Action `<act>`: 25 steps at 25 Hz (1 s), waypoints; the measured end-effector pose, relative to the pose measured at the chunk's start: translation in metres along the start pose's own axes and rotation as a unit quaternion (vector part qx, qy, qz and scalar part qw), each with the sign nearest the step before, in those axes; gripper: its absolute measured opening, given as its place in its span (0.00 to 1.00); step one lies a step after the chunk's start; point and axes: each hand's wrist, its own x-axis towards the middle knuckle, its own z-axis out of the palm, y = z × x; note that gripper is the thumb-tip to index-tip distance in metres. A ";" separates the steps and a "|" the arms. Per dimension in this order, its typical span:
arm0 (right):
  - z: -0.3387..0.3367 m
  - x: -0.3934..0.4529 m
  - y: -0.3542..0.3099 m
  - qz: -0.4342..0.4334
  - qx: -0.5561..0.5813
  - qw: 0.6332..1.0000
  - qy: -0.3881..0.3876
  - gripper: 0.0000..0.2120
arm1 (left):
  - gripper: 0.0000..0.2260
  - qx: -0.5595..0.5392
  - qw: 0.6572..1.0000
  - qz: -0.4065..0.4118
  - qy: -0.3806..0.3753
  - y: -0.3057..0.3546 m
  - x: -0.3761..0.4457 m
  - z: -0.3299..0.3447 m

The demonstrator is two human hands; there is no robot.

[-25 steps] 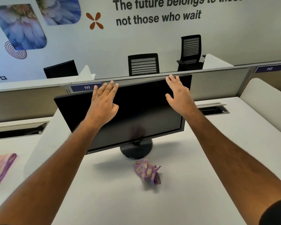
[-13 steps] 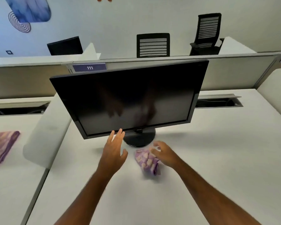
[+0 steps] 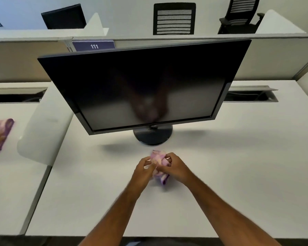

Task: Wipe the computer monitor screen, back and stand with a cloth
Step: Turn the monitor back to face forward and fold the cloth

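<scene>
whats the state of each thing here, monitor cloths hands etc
monitor: upright on its round stand, screen dark, tilted back
cloth: crumpled, gripped in both hands in front of the stand
left hand: fingers curled, pinching the cloth
right hand: fingers curled round the cloth
second cloth: lying on the neighbouring desk, at the left edge of view

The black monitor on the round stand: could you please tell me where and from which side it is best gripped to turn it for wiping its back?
Probably by the two side edges of the black flat-screen monitor, one hand from each side. The panel is wide and thin and tilts back on a single round black stand, so a two-sided grip steadies it without smudging the screen.
</scene>
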 end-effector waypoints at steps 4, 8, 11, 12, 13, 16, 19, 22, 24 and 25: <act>0.001 -0.011 -0.011 -0.046 0.051 0.997 -0.030 0.25 | 0.19 -0.050 0.998 -0.033 -0.005 -0.002 0.000 0.002; 0.002 -0.014 -0.020 -0.087 0.042 0.994 -0.042 0.24 | 0.13 -0.109 0.991 -0.057 0.054 -0.007 0.004 -0.004; -0.004 -0.014 -0.025 -0.110 0.031 0.993 -0.035 0.25 | 0.10 -0.170 0.980 -0.042 0.098 -0.007 0.000 -0.017; -0.006 -0.013 -0.025 -0.117 0.017 0.992 -0.031 0.27 | 0.11 -0.187 0.977 -0.024 0.100 -0.007 -0.001 -0.022; -0.009 -0.012 -0.023 -0.124 0.006 0.992 -0.026 0.27 | 0.12 -0.200 0.974 -0.009 0.102 -0.006 -0.003 -0.028; -0.011 -0.011 -0.022 -0.118 -0.014 0.992 -0.027 0.25 | 0.15 -0.225 0.965 0.023 0.131 0.000 -0.006 -0.049; -0.006 -0.011 -0.028 -0.143 0.006 0.990 0.014 0.21 | 0.14 -0.203 0.965 0.074 0.147 0.014 -0.015 -0.069; 0.000 -0.011 -0.051 -0.179 0.083 0.979 0.040 0.15 | 0.12 -0.176 0.969 0.110 0.134 0.036 -0.026 -0.085; -0.002 -0.012 -0.071 -0.179 0.081 0.980 -0.002 0.20 | 0.12 -0.149 0.974 0.134 0.107 0.048 -0.032 -0.095; -0.005 -0.012 -0.081 -0.184 0.068 0.980 -0.037 0.24 | 0.12 -0.134 0.976 0.143 0.092 0.053 -0.034 -0.100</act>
